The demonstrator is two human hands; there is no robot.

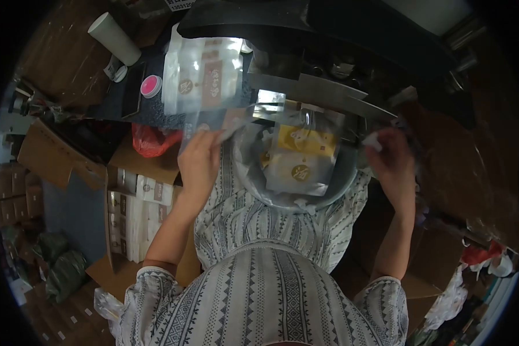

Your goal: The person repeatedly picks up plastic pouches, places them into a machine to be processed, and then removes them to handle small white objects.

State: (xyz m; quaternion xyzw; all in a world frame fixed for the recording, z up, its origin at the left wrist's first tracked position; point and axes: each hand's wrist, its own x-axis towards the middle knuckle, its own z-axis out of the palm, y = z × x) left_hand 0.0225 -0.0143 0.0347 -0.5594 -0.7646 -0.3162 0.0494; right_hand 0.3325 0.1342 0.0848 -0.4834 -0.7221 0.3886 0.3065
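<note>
My left hand [199, 161] is closed on the edge of a clear plastic pouch [205, 122] with brown print, blurred by motion. My right hand [393, 158] pinches a small crumpled white scrap [372, 141], off to the right of a round basin [345, 187] on my lap. White-and-yellow printed packets [299, 173] are in the basin, with white scraps around them. Above the basin, a dark machine [248, 20] has a metal ledge [334, 89] along its front.
A stack of clear-and-white pouches [205, 78] lies on the dark table, beside a pink round tub [150, 86] and a white cup [114, 39]. To the left, an open carton [106, 213] holds several packed bags. A red plastic bag [154, 140] hangs below the table edge.
</note>
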